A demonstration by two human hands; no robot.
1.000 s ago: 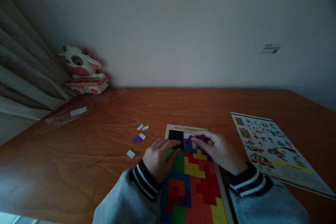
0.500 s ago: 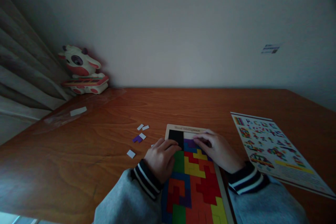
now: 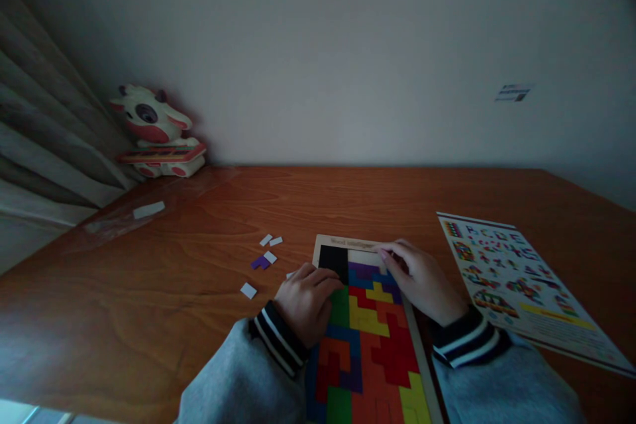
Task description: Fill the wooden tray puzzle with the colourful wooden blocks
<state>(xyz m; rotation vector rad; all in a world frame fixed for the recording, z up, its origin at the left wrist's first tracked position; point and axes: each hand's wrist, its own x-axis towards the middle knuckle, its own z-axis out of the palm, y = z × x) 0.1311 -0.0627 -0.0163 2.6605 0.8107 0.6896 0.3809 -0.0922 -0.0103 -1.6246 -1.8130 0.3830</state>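
A wooden puzzle board [image 3: 325,240] lies in front of me, filled with coloured pieces up to a black bare area [image 3: 333,260] at its top left. A white piece [image 3: 365,258] lies in the top row, above a purple piece [image 3: 364,271]. My left hand [image 3: 309,298] rests over the board's left edge with curled fingers, its fingertips by the green piece [image 3: 340,307]; what they hold, if anything, is hidden. My right hand [image 3: 424,281] is at the upper right corner, thumb and index finger together at the white piece's right end; nothing can be made out between them.
Left of the board lie several small white pieces [image 3: 248,290] and a purple one [image 3: 260,263]. A printed sheet [image 3: 527,278] is on the right. A cow toy with a keyboard [image 3: 163,160] stands at the back left, near a clear plastic bag [image 3: 114,225].
My right hand has slid right and slightly up along the top row, uncovering more of the white and purple pieces. My left hand has barely moved.
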